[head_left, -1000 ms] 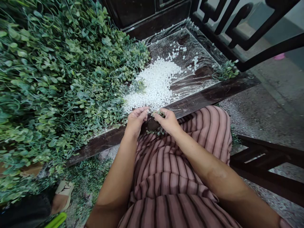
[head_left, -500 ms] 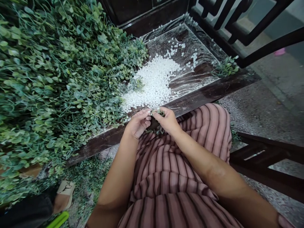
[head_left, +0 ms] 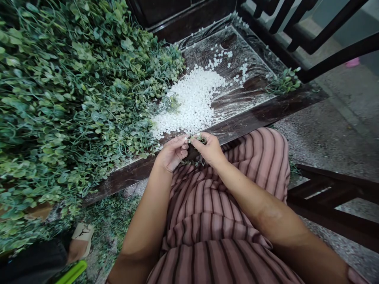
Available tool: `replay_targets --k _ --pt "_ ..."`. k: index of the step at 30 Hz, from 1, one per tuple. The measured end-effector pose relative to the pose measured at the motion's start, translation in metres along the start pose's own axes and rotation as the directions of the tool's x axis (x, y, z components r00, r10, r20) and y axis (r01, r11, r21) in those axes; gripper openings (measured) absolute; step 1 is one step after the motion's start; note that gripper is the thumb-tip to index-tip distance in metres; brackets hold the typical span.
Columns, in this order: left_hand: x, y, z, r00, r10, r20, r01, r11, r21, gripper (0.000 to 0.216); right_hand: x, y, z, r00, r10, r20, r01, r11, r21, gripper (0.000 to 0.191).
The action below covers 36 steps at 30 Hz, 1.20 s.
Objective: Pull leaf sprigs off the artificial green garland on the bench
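My left hand (head_left: 173, 152) and my right hand (head_left: 207, 149) meet fingertip to fingertip over the front edge of a dark wooden table (head_left: 237, 126). The right hand is closed around a small green artificial sprig (head_left: 198, 139), whose leaves poke out above and below the fingers. The left hand's fingers are curled and pinch something small and white at the sprig's tip. A heap of small white plastic beads (head_left: 195, 100) lies on the table just beyond my hands.
A big mound of green artificial foliage (head_left: 71, 86) covers the table's left half. A loose sprig (head_left: 282, 83) lies at the right edge. My striped lap (head_left: 219, 213) is below; a dark wooden chair (head_left: 331, 197) stands right, a railing (head_left: 310, 35) behind.
My left hand's fingers have curled in more tightly against the sprig's tip. The view has drifted slightly; both hands stay in the same place.
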<state>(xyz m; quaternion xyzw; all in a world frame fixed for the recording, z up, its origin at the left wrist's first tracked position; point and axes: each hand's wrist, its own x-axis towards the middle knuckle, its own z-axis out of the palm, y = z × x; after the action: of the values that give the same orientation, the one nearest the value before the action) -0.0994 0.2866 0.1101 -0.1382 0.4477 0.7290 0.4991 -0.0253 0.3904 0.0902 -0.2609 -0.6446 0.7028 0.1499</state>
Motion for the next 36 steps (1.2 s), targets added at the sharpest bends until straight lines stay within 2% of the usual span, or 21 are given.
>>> replay_targets --k 14,25,33,36 --pt "0.000 0.000 0.002 0.999 0.022 -0.029 -0.020 0.998 0.056 0.014 0.001 0.000 0.000 1.000 -0.005 -0.014 0.005 1.000 0.009 0.020" --pt "0.000 0.002 0.004 0.996 0.016 -0.084 0.003 0.975 0.223 0.004 0.000 -0.001 -0.002 1.000 -0.008 0.005 0.008 1.000 -0.006 0.020" --pt "0.002 -0.008 0.004 0.991 0.103 -0.082 -0.082 0.970 0.230 0.018 0.001 0.003 -0.004 0.999 -0.048 -0.001 0.048 0.999 -0.025 0.017" --pt "-0.002 -0.010 0.001 0.965 0.225 -0.134 -0.168 0.924 0.344 0.025 0.001 0.005 -0.005 0.998 -0.053 0.040 0.054 0.998 -0.015 0.019"
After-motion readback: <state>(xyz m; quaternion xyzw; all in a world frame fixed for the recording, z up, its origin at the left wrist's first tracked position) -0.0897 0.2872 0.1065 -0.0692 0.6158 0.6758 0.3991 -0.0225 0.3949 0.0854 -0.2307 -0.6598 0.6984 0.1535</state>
